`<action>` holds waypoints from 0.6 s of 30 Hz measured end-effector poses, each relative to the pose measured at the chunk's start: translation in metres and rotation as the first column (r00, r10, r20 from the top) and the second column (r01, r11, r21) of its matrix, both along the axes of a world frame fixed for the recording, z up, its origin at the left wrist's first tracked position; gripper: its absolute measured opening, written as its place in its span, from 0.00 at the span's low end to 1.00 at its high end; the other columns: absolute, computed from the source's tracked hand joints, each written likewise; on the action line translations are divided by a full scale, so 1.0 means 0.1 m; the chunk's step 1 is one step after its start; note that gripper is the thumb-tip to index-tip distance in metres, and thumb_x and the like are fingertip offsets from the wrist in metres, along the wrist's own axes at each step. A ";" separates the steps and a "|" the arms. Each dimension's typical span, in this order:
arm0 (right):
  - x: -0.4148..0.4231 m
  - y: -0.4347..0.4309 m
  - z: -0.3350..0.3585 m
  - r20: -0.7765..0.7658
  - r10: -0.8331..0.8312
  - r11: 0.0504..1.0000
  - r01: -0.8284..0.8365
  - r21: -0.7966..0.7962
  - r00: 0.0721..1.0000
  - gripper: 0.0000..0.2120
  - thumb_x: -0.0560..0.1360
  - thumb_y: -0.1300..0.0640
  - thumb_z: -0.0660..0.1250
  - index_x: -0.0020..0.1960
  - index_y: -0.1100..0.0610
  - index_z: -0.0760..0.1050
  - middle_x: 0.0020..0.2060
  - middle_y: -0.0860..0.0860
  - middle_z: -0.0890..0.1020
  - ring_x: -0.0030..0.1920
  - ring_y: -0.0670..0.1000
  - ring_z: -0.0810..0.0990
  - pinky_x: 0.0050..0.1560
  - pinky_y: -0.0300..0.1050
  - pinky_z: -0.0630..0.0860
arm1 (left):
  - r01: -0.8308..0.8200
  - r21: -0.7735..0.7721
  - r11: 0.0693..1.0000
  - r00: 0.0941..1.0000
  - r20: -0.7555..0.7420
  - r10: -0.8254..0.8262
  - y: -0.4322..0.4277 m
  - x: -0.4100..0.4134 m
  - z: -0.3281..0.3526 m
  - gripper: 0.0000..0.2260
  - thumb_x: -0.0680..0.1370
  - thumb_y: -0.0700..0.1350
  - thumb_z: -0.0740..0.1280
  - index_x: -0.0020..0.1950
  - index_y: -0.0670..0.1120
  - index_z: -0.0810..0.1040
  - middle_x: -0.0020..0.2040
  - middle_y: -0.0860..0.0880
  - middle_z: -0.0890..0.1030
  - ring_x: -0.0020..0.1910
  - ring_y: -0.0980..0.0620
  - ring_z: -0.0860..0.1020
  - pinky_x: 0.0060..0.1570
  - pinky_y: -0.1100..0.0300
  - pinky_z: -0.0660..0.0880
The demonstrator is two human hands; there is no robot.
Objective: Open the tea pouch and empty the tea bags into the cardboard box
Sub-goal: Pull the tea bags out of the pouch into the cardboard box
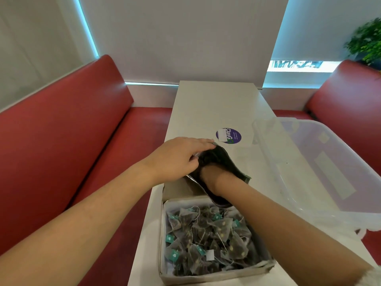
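Observation:
A dark tea pouch lies tilted above the far end of the cardboard box, its open mouth facing me. My left hand grips the pouch's top edge from the left. My right hand reaches inside the pouch; its fingers are hidden there. The white-lined box holds several pyramid tea bags with green tags and strings.
The box sits on a narrow white table bearing a round purple sticker. A clear plastic bin stands at the right. Red bench seats flank the table on both sides. A plant is at the far right.

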State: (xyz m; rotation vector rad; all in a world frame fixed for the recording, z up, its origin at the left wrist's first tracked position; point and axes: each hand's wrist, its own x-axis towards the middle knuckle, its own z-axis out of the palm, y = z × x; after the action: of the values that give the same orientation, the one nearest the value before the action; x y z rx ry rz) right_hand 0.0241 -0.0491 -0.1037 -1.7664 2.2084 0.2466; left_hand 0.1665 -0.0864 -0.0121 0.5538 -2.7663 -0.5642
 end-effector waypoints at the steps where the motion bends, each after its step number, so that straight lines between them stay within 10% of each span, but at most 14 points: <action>1: 0.02 0.12 0.11 0.005 0.023 0.999 -0.023 -0.042 1.000 0.14 0.78 0.59 0.61 0.62 0.60 0.74 0.57 0.59 0.78 0.57 0.59 0.77 0.55 0.49 0.73 | 0.000 -0.002 1.000 1.000 -0.004 0.000 -0.01 0.00 0.00 0.26 0.74 0.35 0.60 0.71 0.53 0.70 0.71 0.59 0.69 0.69 0.61 0.67 0.67 0.67 0.62; 10: 0.01 1.28 0.55 0.252 0.135 0.787 0.051 -0.614 0.958 0.09 0.75 0.64 0.66 0.49 0.54 0.82 0.47 0.46 0.80 0.44 0.44 0.78 0.48 0.33 0.76 | 0.009 -0.014 1.000 1.000 0.015 -0.009 0.00 -0.03 0.02 0.25 0.76 0.37 0.60 0.71 0.54 0.69 0.72 0.59 0.68 0.69 0.60 0.67 0.68 0.62 0.63; 18: 0.09 1.63 0.53 0.576 0.136 0.756 0.291 -0.586 0.806 0.06 0.71 0.61 0.73 0.43 0.50 0.82 0.39 0.42 0.81 0.43 0.40 0.78 0.42 0.25 0.71 | 0.004 -0.019 1.000 1.000 0.029 -0.003 0.03 -0.01 -0.01 0.25 0.75 0.37 0.60 0.71 0.54 0.70 0.71 0.59 0.69 0.69 0.60 0.68 0.68 0.61 0.65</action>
State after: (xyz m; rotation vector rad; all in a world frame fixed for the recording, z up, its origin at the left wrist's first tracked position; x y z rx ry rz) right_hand 0.0327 0.1137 -0.0512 -1.6824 1.9724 -1.1043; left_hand 0.1659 -0.0837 -0.0128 0.5575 -2.7978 -0.5335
